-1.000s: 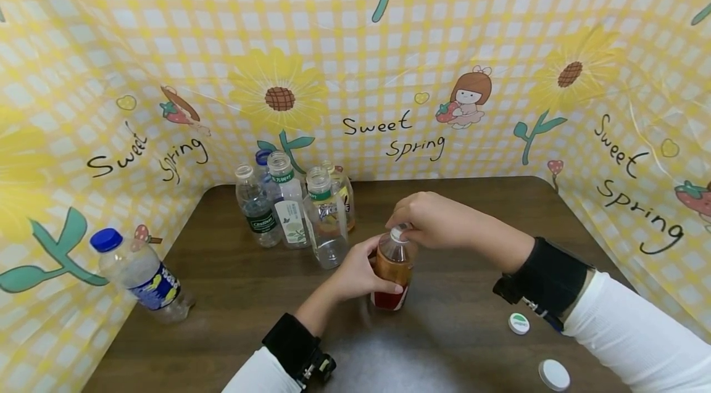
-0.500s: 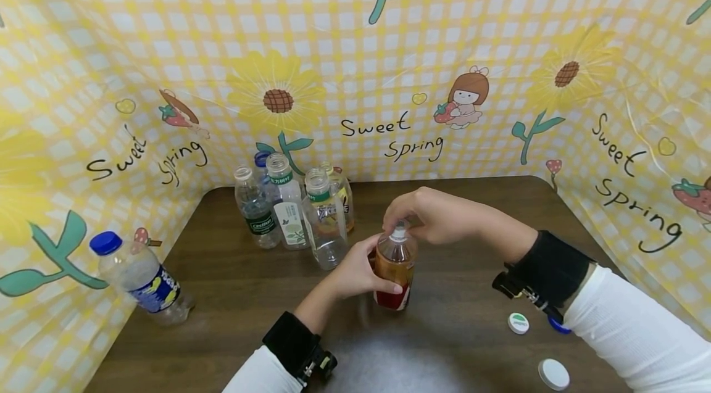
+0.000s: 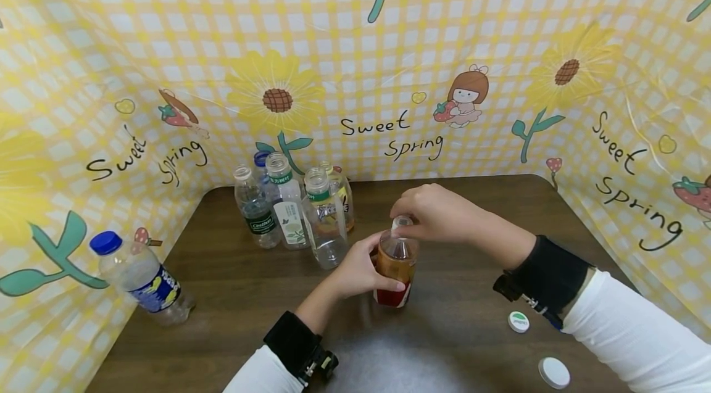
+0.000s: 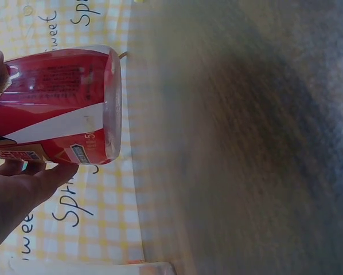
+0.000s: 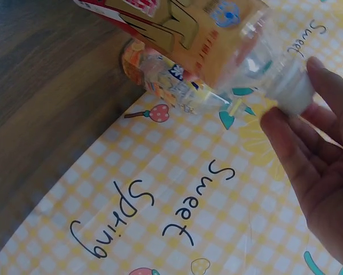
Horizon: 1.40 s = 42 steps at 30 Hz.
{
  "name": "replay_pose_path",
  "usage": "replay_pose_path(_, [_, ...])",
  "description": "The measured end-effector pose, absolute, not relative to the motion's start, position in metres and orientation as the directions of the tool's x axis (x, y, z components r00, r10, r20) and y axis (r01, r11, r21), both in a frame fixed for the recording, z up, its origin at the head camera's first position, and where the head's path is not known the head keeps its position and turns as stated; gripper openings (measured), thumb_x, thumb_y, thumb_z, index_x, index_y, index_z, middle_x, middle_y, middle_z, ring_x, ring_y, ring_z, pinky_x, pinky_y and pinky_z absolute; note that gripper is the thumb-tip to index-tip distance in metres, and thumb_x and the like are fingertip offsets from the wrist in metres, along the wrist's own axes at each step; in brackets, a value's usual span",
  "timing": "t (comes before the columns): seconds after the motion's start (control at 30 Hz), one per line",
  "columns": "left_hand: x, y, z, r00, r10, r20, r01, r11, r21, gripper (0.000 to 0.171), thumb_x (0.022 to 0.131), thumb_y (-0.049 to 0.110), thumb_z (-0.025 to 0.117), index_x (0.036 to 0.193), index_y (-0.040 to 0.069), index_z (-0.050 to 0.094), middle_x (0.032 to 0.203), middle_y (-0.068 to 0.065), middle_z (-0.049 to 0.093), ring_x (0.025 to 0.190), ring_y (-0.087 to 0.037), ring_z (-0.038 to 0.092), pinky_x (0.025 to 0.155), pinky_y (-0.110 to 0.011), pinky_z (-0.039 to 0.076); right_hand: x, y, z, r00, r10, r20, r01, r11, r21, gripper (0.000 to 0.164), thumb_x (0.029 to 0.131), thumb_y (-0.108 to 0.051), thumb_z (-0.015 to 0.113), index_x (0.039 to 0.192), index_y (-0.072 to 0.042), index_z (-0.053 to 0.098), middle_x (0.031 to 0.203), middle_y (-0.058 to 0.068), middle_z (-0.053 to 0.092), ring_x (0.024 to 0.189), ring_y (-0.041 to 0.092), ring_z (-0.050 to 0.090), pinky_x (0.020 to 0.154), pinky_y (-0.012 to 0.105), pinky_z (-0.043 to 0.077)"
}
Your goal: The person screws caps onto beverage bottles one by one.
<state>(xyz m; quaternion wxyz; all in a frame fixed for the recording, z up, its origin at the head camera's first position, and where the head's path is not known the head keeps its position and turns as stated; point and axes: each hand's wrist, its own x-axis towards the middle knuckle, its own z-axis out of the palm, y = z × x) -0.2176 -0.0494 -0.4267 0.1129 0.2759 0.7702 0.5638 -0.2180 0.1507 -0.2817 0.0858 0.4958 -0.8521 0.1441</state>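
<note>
A clear plastic bottle point(image 3: 397, 257) with a red and orange label stands upright near the middle of the table. Around its body the left hand point(image 3: 363, 269) curls, thumb across the front. In the left wrist view the red lower label of the bottle point(image 4: 57, 109) shows, with fingertips beneath it. The right hand point(image 3: 436, 213) is at the bottle's neck and pinches the white cap point(image 5: 295, 91) between thumb and fingers, as the right wrist view shows. In the head view those fingers partly cover the cap.
Several uncapped clear bottles point(image 3: 289, 214) stand grouped at the back left. A bottle with a blue cap point(image 3: 139, 282) is at the left edge. Two loose white caps, one with a green mark point(image 3: 519, 322) and one plain point(image 3: 554, 373), lie on the table point(image 3: 266, 343) by the right forearm.
The right hand has shifted and turned slightly at the cap, its fingers changing position. The left hand keeps its grip. A blue cap glimpsed beside the right wrist is now mostly covered by the sleeve.
</note>
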Motion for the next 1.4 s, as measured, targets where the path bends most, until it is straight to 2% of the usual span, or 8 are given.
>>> replay_pose_path(0.2, [-0.217, -0.05, -0.427, -0.827, 0.545, 0.14, 0.311, 0.235, 0.921, 0.083, 0.068, 0.012, 0.09, 0.14, 0.014, 0.049, 0.123, -0.002, 0.062, 0.108, -0.019, 0.061, 0.089, -0.036, 0.052, -0.217, 0.151, -0.28, -0.554, -0.8, 0.232, -0.833, 0.534, -0.148, 0.022, 0.092, -0.028, 0.069, 0.097, -0.006, 0.072, 0.088, 0.0, 0.066, 0.075, 0.01, 0.06, 0.067, 0.029, 0.052])
replay_pose_path(0.4, [-0.218, -0.051, -0.428, -0.836, 0.533, 0.13, 0.3, 0.246, 0.922, 0.083, 0.068, 0.012, 0.09, 0.14, 0.013, 0.049, 0.123, -0.003, 0.062, 0.108, -0.019, 0.061, 0.09, -0.038, 0.052, -0.217, 0.157, -0.268, -0.473, -0.867, 0.16, -0.865, 0.422, -0.27, 0.029, 0.082, -0.001, 0.069, 0.111, -0.004, 0.07, 0.118, 0.01, 0.063, 0.11, 0.024, 0.06, 0.09, 0.04, 0.051])
replay_pose_path(0.57, [-0.218, -0.05, -0.429, -0.835, 0.533, 0.134, 0.304, 0.246, 0.92, 0.084, 0.067, 0.013, 0.09, 0.14, 0.015, 0.049, 0.122, 0.001, 0.062, 0.107, -0.017, 0.061, 0.089, -0.035, 0.052, -0.218, 0.156, -0.271, -0.432, -0.883, 0.187, -0.888, 0.379, -0.262, 0.024, 0.08, 0.006, 0.067, 0.102, -0.002, 0.073, 0.097, 0.005, 0.067, 0.085, 0.017, 0.062, 0.072, 0.03, 0.053])
replay_pose_path(0.83, [-0.213, -0.053, -0.429, -0.847, 0.515, 0.133, 0.293, 0.242, 0.925, 0.082, 0.068, 0.013, 0.09, 0.139, 0.014, 0.049, 0.122, -0.002, 0.062, 0.107, -0.02, 0.062, 0.089, -0.039, 0.053, -0.214, 0.145, -0.278, -0.577, -0.795, 0.187, -0.816, 0.552, -0.174, 0.012, 0.089, -0.018, 0.071, 0.081, -0.009, 0.069, 0.07, -0.005, 0.059, 0.059, 0.006, 0.05, 0.055, 0.024, 0.045])
replay_pose_path(0.97, [-0.217, -0.052, -0.427, -0.842, 0.523, 0.134, 0.299, 0.244, 0.923, 0.081, 0.069, 0.015, 0.09, 0.139, 0.015, 0.05, 0.123, 0.0, 0.062, 0.107, -0.019, 0.062, 0.09, -0.037, 0.052, -0.215, 0.146, -0.274, -0.603, -0.774, 0.194, -0.797, 0.579, -0.171, 0.011, 0.09, -0.018, 0.07, 0.088, -0.008, 0.072, 0.08, -0.002, 0.063, 0.07, 0.011, 0.059, 0.063, 0.029, 0.051])
replay_pose_path(1.13, [-0.221, -0.054, -0.423, -0.851, 0.505, 0.143, 0.303, 0.251, 0.919, 0.081, 0.067, 0.013, 0.09, 0.138, 0.014, 0.051, 0.123, -0.001, 0.062, 0.107, -0.019, 0.062, 0.09, -0.039, 0.052, -0.219, 0.15, -0.268, -0.49, -0.841, 0.229, -0.866, 0.437, -0.244, 0.025, 0.082, -0.001, 0.071, 0.108, -0.001, 0.071, 0.11, 0.01, 0.066, 0.102, 0.023, 0.063, 0.085, 0.038, 0.053])
replay_pose_path(1.27, [-0.221, -0.054, -0.422, -0.851, 0.507, 0.135, 0.296, 0.253, 0.921, 0.081, 0.067, 0.013, 0.091, 0.138, 0.015, 0.05, 0.123, 0.0, 0.062, 0.108, -0.018, 0.061, 0.09, -0.038, 0.052, -0.22, 0.15, -0.27, -0.437, -0.867, 0.24, -0.89, 0.378, -0.254, 0.025, 0.079, 0.004, 0.07, 0.104, 0.0, 0.072, 0.099, 0.008, 0.068, 0.086, 0.017, 0.062, 0.073, 0.031, 0.053])
replay_pose_path(1.4, [-0.22, -0.054, -0.424, -0.85, 0.508, 0.138, 0.298, 0.249, 0.921, 0.083, 0.067, 0.013, 0.091, 0.139, 0.015, 0.049, 0.123, 0.0, 0.062, 0.108, -0.017, 0.062, 0.089, -0.036, 0.052, -0.218, 0.147, -0.276, -0.498, -0.832, 0.244, -0.864, 0.454, -0.217, 0.023, 0.084, -0.004, 0.072, 0.107, 0.0, 0.071, 0.091, 0.006, 0.067, 0.066, 0.01, 0.052, 0.062, 0.027, 0.048])
